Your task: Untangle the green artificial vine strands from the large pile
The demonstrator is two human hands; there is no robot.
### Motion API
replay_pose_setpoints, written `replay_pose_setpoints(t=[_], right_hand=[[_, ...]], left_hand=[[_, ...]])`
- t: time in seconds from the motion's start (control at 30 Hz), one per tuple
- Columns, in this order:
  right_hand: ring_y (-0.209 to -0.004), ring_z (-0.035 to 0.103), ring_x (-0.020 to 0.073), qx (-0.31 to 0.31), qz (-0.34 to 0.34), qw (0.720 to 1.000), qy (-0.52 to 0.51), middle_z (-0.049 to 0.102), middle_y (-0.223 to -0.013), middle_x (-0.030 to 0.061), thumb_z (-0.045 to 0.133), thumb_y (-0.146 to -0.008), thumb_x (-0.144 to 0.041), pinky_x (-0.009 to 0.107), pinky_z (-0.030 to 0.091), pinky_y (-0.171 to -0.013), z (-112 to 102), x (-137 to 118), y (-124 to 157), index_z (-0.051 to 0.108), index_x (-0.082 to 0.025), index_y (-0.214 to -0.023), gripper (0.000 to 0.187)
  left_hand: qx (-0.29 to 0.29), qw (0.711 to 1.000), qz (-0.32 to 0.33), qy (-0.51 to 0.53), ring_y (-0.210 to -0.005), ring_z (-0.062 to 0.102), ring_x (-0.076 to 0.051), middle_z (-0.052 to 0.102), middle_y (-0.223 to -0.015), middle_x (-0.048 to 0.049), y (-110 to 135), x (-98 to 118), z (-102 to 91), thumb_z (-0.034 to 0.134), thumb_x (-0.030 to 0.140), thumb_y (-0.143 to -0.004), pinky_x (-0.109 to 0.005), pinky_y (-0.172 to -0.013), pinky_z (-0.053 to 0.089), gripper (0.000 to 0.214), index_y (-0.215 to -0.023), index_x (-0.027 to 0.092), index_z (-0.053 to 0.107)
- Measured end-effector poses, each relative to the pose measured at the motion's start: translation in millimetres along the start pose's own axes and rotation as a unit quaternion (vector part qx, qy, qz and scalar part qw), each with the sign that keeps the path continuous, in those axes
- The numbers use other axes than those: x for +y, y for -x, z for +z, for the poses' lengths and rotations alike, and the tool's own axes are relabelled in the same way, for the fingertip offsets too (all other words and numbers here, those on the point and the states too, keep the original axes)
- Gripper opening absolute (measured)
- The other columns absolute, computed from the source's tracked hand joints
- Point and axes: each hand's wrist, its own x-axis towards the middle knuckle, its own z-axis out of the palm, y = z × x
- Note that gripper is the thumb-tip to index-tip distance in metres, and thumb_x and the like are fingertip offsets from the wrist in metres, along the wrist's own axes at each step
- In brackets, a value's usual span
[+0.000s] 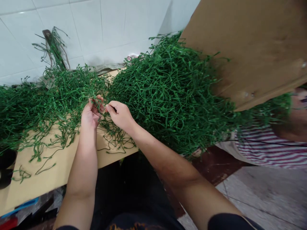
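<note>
My left hand is turned palm up over the board, its fingers curled round a few thin green stems with small budded tips. Close beside it, my right hand is closed in a pinch, thumb against forefinger; whatever sits between those fingertips is too small to make out. A large heap of green stems rises just right of both hands. Another, flatter pile of green stems spreads to the left. Loose stems lie scattered below my left hand.
Under the piles is a tan board. A big brown cardboard panel leans in from the upper right. White wall tiles stand behind. At far right, another person in a striped garment is beside the heap.
</note>
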Motion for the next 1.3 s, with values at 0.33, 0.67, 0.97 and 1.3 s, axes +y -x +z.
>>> replay_pose_setpoints(t=[0.33, 0.67, 0.97, 1.3], right_hand=[[-0.057, 0.034, 0.0086, 0.006, 0.020, 1.000, -0.018, 0.037, -0.057, -0.0025, 0.045, -0.084, -0.030, 0.024, 0.025, -0.057, 3, -2, 7, 0.038, -0.018, -0.058, 0.030], [-0.057, 0.033, 0.0094, 0.040, -0.040, 0.997, 0.044, 0.035, -0.056, -0.0015, 0.042, -0.081, -0.024, 0.026, 0.029, -0.059, 12, -11, 18, 0.024, -0.019, -0.053, 0.034], [-0.054, 0.032, 0.0107, 0.036, -0.240, 0.968, 0.062, 0.031, -0.054, -0.0014, 0.042, -0.081, -0.016, 0.027, 0.030, -0.054, 5, -33, 55, 0.020, -0.021, -0.057, 0.033], [-0.114, 0.036, 0.0332, 0.206, 0.036, 0.925, 0.316, 0.044, -0.120, 0.0187, 0.057, -0.079, -0.031, 0.048, 0.034, -0.090, -94, -28, 2, 0.058, -0.011, -0.110, 0.038]], left_hand=[[-0.108, 0.993, -0.023, -0.039, -0.063, 0.059, -0.006, 0.059, -0.064, 0.0015, 13, 5, 4.6, 0.050, 0.032, -0.088, -0.016, -0.063, 0.047, 0.023, -0.091, 0.015, 0.064], [-0.032, 0.996, 0.037, -0.077, -0.052, 0.047, -0.006, 0.044, -0.053, 0.0049, -4, -4, -2.4, 0.054, 0.025, -0.086, -0.019, -0.058, 0.043, 0.019, -0.067, 0.020, 0.053], [0.080, 0.991, 0.102, -0.008, -0.054, 0.051, -0.006, 0.049, -0.053, 0.0032, -14, 32, -30.3, 0.038, 0.019, -0.091, -0.018, -0.059, 0.045, 0.028, -0.067, 0.023, 0.051], [-0.044, 0.989, 0.052, -0.128, -0.107, 0.060, -0.015, 0.068, -0.105, -0.0032, -4, 7, -18.2, 0.055, 0.036, -0.083, -0.023, -0.079, 0.051, 0.017, -0.081, 0.020, 0.062]])
